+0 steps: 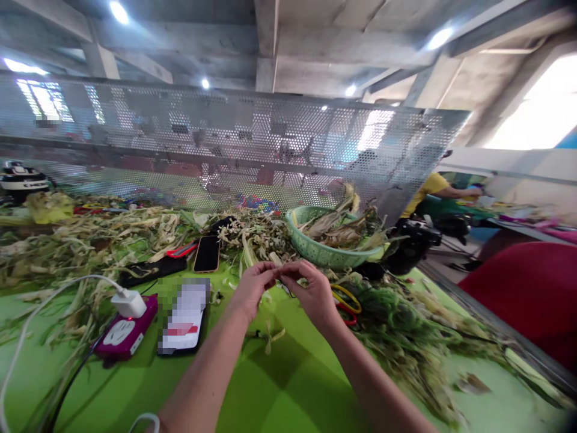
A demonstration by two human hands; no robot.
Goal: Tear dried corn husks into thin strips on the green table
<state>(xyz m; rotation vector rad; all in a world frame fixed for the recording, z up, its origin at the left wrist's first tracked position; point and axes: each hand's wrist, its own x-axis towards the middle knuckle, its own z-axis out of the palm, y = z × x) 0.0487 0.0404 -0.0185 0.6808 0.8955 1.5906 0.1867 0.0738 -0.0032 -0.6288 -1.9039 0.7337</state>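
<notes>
My left hand [255, 287] and my right hand [311, 290] meet fingertip to fingertip above the green tabletop [288, 385]. Both are closed in a pinch, and whatever lies between the fingers is too small or hidden to name. A small dried plant scrap [270, 338] lies on the table below them. Behind the hands spreads a heap of dried leaves and husks [265, 234]. Scissors with yellow and red handles [346, 300] rest just right of my right hand, partly hidden.
A green basket [311, 249] of dry husks stands behind my right hand. Left are a lit phone [186, 322], a dark phone [207, 254] and a purple power strip [119, 337] with a charger. Green fibre [406, 325] lies right. A perforated metal screen [225, 144] closes the back.
</notes>
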